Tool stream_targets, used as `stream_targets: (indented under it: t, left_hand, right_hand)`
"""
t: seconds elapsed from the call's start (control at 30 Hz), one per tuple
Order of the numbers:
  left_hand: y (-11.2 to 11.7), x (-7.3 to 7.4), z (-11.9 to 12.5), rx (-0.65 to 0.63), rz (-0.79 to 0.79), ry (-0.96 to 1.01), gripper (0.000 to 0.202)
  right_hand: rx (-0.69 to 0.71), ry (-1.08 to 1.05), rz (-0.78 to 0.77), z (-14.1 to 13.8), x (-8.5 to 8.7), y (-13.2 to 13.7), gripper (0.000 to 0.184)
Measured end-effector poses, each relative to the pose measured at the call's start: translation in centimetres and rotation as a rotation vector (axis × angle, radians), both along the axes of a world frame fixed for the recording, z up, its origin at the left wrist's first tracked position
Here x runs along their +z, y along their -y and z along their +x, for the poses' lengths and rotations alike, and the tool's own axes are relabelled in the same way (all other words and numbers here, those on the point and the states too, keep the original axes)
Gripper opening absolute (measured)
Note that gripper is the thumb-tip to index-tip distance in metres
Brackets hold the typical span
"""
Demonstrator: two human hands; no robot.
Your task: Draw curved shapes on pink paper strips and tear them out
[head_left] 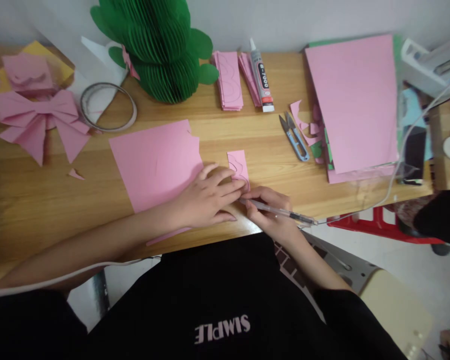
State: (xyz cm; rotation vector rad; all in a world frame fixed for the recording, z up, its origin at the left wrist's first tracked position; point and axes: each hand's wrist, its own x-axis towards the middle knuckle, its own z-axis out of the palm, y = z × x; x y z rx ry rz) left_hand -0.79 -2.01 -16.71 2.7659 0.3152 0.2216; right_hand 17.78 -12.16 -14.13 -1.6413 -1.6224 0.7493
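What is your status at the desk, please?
Left hand flat on small pink strip. Right hand gripping pen, tip at strip. Large pink sheet alongside.

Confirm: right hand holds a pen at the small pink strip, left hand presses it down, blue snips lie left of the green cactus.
One slip: in the head view the blue snips lie right of the green cactus, not left. The right hand holds the pen at the small pink strip; the left hand presses it down.

Black top (225, 280), and there's pale "SIMPLE" lettering (222, 328), upside down. Black sleeves (22, 325) either side of the lettering, forearms bare to left hand (206, 197) and right hand (270, 212). White cable (60, 276) trails left of the lettering.
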Motion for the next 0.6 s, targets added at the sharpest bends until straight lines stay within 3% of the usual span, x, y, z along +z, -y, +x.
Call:
stream_targets:
  t: [0.2,0.6]
  left_hand:
    - [-0.12,0.50,0.07,0.009,-0.017,-0.077,0.053]
    - [-0.12,0.04,-0.03,0.009,0.003,-0.014,0.056]
  right_hand:
    - [-0.007,0.001,-0.004,0.01,-0.25,0.01,0.012]
    - [-0.004,-0.042,0.014,0.21,-0.77,-0.01,0.012]
